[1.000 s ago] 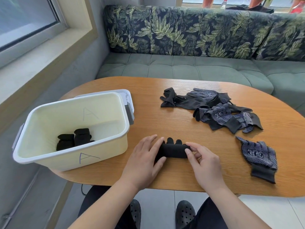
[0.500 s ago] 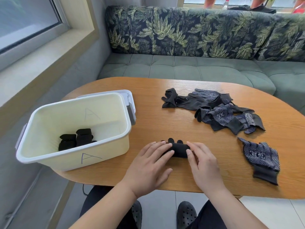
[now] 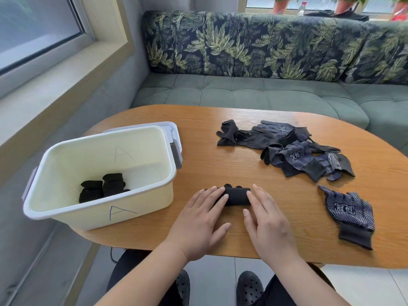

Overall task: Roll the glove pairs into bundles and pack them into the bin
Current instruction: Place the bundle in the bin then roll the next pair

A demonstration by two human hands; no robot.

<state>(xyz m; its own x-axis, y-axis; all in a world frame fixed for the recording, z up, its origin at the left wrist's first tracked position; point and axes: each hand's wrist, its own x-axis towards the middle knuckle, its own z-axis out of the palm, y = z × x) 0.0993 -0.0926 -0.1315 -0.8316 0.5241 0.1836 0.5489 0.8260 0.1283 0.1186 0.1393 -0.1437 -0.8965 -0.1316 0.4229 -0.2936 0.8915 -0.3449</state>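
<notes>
glove roll (image 3: pixel 237 196) thicker, fewer fingertips showing, left hand (image 3: pixel 203 221) and right hand (image 3: pixel 268 224) further over it

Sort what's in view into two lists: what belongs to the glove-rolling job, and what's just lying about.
Job in hand:
left hand
right hand
black glove roll under both hands
bin
bundles inside it
loose glove pile
single dotted glove

Lying about:
bin lid
sofa
plant pots
bottle

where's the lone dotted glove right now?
Head view: the lone dotted glove lies flat on the table, right side near the front edge, right of the right hand and in front of the glove pile.
</notes>
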